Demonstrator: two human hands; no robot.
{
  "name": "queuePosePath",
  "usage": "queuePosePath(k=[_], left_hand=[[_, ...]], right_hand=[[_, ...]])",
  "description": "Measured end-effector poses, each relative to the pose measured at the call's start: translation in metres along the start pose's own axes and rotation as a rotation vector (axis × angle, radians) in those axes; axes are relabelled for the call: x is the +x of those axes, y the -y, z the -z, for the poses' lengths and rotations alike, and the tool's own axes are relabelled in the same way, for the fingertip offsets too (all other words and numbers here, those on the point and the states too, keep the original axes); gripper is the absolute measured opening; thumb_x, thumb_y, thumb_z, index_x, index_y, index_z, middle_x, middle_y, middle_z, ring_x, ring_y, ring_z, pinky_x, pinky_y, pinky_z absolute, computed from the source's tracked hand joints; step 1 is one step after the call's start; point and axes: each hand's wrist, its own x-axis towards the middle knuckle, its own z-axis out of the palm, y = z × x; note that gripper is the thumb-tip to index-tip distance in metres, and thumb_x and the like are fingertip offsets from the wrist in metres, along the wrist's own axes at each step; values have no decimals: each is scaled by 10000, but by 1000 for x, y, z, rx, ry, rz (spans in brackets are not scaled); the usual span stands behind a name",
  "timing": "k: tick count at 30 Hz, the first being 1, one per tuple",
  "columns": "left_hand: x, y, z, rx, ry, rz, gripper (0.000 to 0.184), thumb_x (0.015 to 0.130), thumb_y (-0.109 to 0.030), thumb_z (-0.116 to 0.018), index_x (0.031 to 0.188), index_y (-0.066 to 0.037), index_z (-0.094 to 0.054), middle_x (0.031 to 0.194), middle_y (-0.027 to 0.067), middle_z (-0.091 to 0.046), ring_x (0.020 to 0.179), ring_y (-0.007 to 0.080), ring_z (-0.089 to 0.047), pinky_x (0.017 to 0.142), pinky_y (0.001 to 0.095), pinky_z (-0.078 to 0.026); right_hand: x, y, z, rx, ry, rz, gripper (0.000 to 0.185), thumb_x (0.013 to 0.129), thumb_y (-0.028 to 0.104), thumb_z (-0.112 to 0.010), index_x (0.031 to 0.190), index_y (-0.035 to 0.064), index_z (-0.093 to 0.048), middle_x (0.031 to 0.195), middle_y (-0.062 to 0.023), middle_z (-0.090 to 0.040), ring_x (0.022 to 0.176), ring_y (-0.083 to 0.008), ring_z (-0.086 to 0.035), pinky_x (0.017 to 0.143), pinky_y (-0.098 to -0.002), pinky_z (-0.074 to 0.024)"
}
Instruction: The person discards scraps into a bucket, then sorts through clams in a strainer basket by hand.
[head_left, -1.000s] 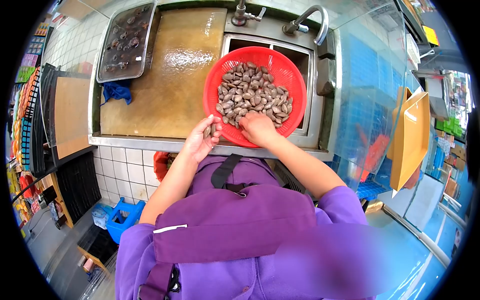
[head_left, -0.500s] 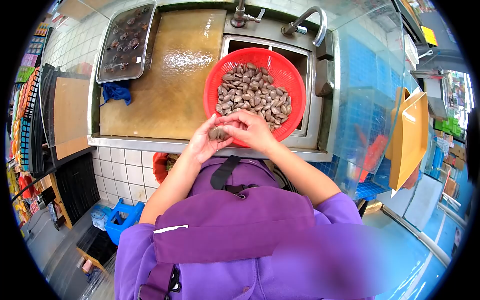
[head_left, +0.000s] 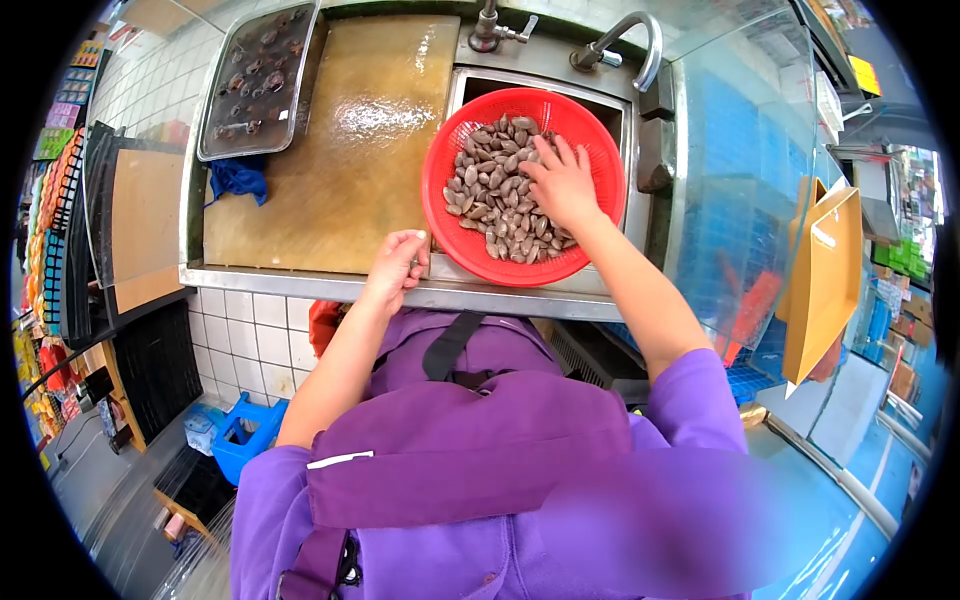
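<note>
A round red colander [head_left: 436, 200] holding many brown clams [head_left: 490, 180] rests over the sink. My right hand [head_left: 565, 187] lies on the clams at the colander's right side, its fingers spread and touching the shells. Left of the colander, above the counter's front edge, my left hand [head_left: 401, 264] is closed with its fingers curled. Whatever it holds, if anything, is hidden by the fingers.
A clear tray [head_left: 292, 125] with dark shellfish in water stands at the back left, a blue cloth [head_left: 238, 179] below it. Two metal taps [head_left: 487, 35] rise behind the sink [head_left: 625, 120]. A glass panel [head_left: 740, 190] is on the right.
My hands have moved apart. The right one went from the left hand into the colander and spread its fingers; the left closed, and the clams seen in it no longer show. The colander shifted slightly right.
</note>
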Motion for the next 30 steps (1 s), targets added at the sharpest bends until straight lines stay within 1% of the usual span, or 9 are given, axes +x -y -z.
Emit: queuePosePath(k=[2,6,8,15,20,24,27,29,30], left_hand=[[7,-2,3,106,84,75,234,851,-258,-584,977,-83,-495,671,7,-498,485,45,-377,366,151,-234],[25,2,-12,167,128,203,175,833,-241,-589,794,-104,-487,611,-22,-483,458,38,-375,364,171,-244],[35,8,-10,240,124,180,176,826,-242,-601,812,-107,-490,615,-25,-492,451,34,-375,361,168,-239],[-2,-30,-23,423,99,-184,164,807,-218,-620,795,-106,-500,602,-35,-488,447,22,-366,385,171,-245],[-8,-13,10,431,-20,-56,178,783,-207,-639,812,-66,-535,619,-24,-512,506,43,-419,452,204,-318],[-23,-18,11,369,-46,-133,197,793,-222,-653,837,-68,-539,621,-27,-509,500,43,-413,448,202,-317],[-27,-22,14,438,-91,-172,191,808,-224,-647,879,-73,-554,630,-38,-502,499,41,-406,449,199,-314],[-25,-22,11,481,-300,-581,185,825,-236,-631,910,-84,-568,642,-45,-499,509,42,-412,442,190,-315],[-31,-30,3,482,-300,-583,185,825,-236,-631,910,-84,-568,642,-45,-499,509,42,-412,442,190,-315]], right_hand=[[-10,-4,6,-51,-216,70,349,736,158,-595,1085,154,-590,1266,-98,-465,1198,-323,-389,986,-493,-294],[-32,20,2,224,-109,211,230,711,143,-593,936,109,-626,928,-71,-563,919,-269,-528,776,-404,-448],[-40,37,-5,330,96,251,209,716,144,-583,916,104,-629,903,-83,-566,906,-261,-540,772,-384,-452],[-39,76,-8,430,99,246,221,688,162,-586,899,101,-611,862,-93,-567,864,-281,-558,722,-396,-463],[-48,87,-26,502,38,278,213,696,223,-630,840,82,-563,830,-92,-543,838,-276,-550,703,-401,-459],[-51,76,-18,729,-18,50,244,712,201,-659,849,71,-505,806,-77,-552,780,-226,-561,659,-353,-457],[-42,65,-24,1125,-53,-394,237,732,177,-675,846,59,-504,730,-10,-551,631,-82,-517,566,-252,-444],[-35,54,-22,1303,-107,-456,224,749,148,-670,880,57,-512,739,-6,-551,650,-81,-517,579,-234,-444],[-31,48,-20,1477,-169,-523,217,766,119,-666,914,56,-520,749,-1,-552,670,-79,-517,593,-215,-444]])
